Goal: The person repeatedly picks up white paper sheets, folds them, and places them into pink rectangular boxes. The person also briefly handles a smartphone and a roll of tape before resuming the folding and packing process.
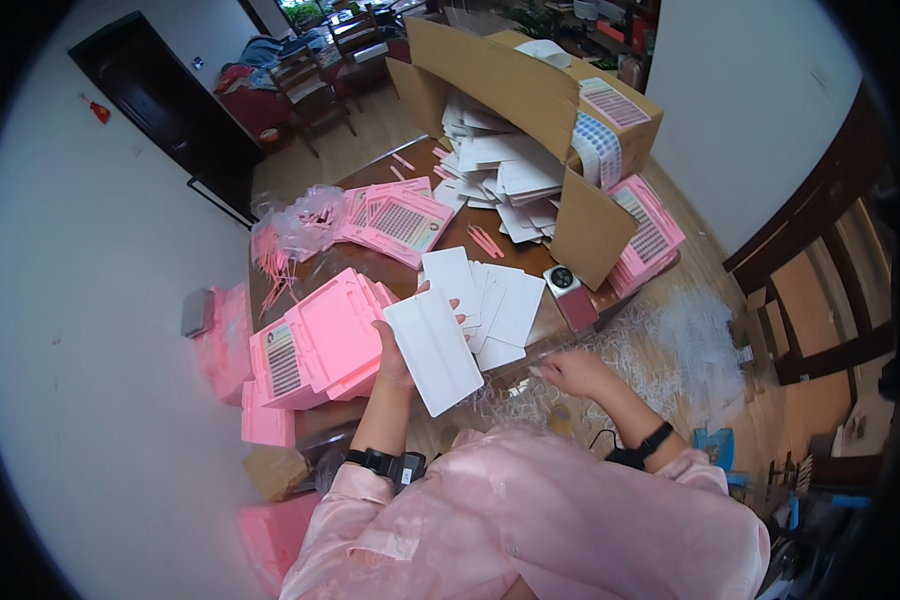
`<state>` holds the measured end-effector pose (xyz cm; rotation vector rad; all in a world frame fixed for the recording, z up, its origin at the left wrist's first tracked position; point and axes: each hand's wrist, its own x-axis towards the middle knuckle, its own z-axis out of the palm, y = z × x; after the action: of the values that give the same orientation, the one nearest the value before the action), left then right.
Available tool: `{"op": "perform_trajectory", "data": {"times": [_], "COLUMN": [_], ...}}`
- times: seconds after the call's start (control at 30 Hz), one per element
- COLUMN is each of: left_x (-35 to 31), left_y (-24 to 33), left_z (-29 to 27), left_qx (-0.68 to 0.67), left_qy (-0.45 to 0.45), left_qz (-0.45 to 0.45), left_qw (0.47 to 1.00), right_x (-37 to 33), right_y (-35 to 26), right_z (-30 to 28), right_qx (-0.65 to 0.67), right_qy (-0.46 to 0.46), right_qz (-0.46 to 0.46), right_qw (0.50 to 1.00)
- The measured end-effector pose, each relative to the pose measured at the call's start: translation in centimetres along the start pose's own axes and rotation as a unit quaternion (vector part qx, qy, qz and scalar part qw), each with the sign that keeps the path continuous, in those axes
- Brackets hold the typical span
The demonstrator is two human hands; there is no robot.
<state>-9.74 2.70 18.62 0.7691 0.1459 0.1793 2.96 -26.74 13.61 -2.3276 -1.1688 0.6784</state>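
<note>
My left hand [394, 362] holds up a flat white rectangular board [434, 350], thumb along its left edge and fingertips showing past its right edge. Just beyond it, several thinner white sheets [510, 308] lie fanned out at the table's near edge. My right hand [573, 373] is apart from the board, off the table edge to the right. Its fingers are curled together in a pinch, and a small whitish bit shows at the tips, too small to name. Left of my left hand stand stacked pink plastic cases [335, 325].
An open cardboard box [505, 65] full of white boards stands at the table's far side. More pink labelled cases [405, 222], pink sticks [485, 240] and a silver-and-red device [570, 300] lie on the table [370, 262]. White strips [650, 350] litter the floor.
</note>
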Motion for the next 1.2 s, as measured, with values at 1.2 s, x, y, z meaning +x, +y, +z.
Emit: {"op": "perform_trajectory", "data": {"times": [1.2], "left_x": [-1.9], "left_y": [-2.4], "left_z": [1.4], "left_qx": [-0.054], "left_qy": [-0.004], "left_qz": [-0.006], "left_qw": [0.999], "right_x": [7.5], "right_y": [-9.6], "right_z": [-2.1], "right_qx": [0.094], "right_qy": [0.318], "right_qz": [-0.062], "right_qw": [0.941]}}
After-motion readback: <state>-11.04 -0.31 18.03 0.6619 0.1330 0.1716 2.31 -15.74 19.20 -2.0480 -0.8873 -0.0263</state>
